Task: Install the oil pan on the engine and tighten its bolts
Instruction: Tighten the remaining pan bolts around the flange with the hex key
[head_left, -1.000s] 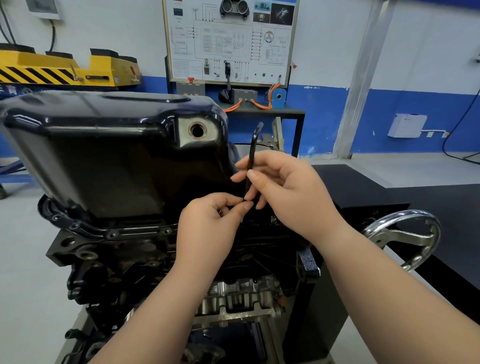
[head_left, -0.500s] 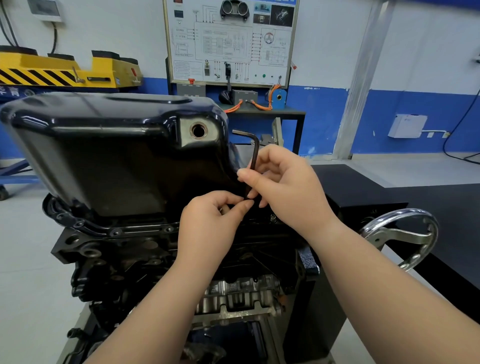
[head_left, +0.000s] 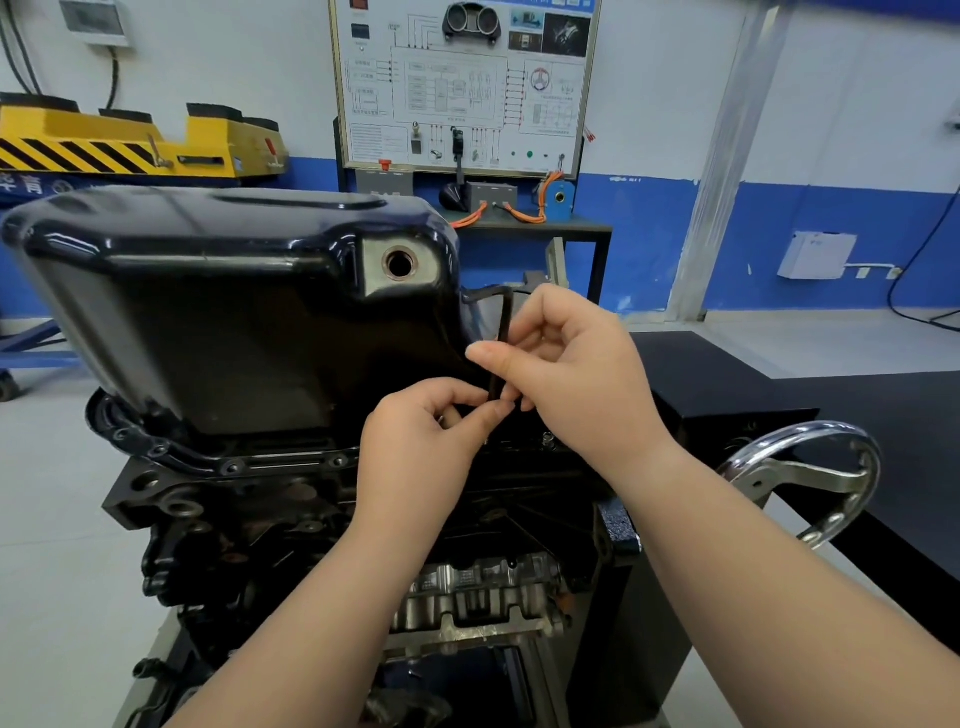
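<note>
Open floor (head_left: 47, 519) at 9 o'clock of the engine (head_left: 249, 519). Black oil pan (head_left: 218, 312) seated upside down on top, flange bolts along its lower edge, open drain hole (head_left: 400, 263) at 12. Left hand (head_left: 421, 441) pinching the hex key (head_left: 501, 343) low; right hand (head_left: 576, 374) gripping its shaft at the pan's 3 o'clock edge. Key tip hidden. Handwheel (head_left: 810, 478) at 3.
</note>
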